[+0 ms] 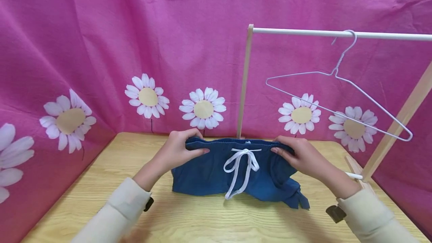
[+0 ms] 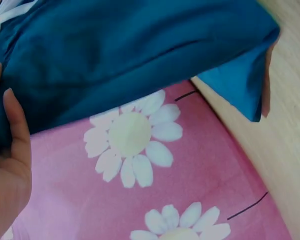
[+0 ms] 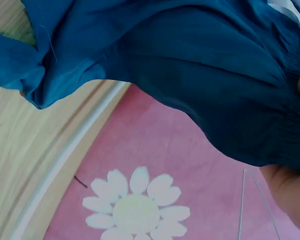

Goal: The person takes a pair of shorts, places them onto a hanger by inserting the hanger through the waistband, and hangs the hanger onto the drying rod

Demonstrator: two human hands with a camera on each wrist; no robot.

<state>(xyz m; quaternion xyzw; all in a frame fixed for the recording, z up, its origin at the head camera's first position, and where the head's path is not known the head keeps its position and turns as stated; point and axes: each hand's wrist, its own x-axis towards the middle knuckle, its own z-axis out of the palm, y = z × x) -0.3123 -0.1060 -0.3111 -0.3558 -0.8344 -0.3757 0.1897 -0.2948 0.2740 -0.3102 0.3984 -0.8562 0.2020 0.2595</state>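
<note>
Dark blue shorts [image 1: 209, 173] with a gathered waistband are held up over the table, their lower part near the wood. A white drawstring [image 1: 245, 160] tied in a bow hangs at the front middle. My left hand [image 1: 177, 149] pinches the waistband at its left end, thumb in front and fingers behind. At the other end my right hand [image 1: 302, 156] grips the waistband the same way. The right leg's hem [image 3: 20, 65] is bunched, with a knot-like tie, in the right wrist view. In the left wrist view the left leg [image 2: 140, 45] hangs fairly flat.
A white wire hanger [image 1: 335, 72] hangs from the white rail [image 1: 297, 32] of a wooden-legged rack at the back right. The light wooden table [image 1: 135, 156] lies beneath. Behind and at the sides is a pink cloth [image 1: 189, 29] printed with daisies.
</note>
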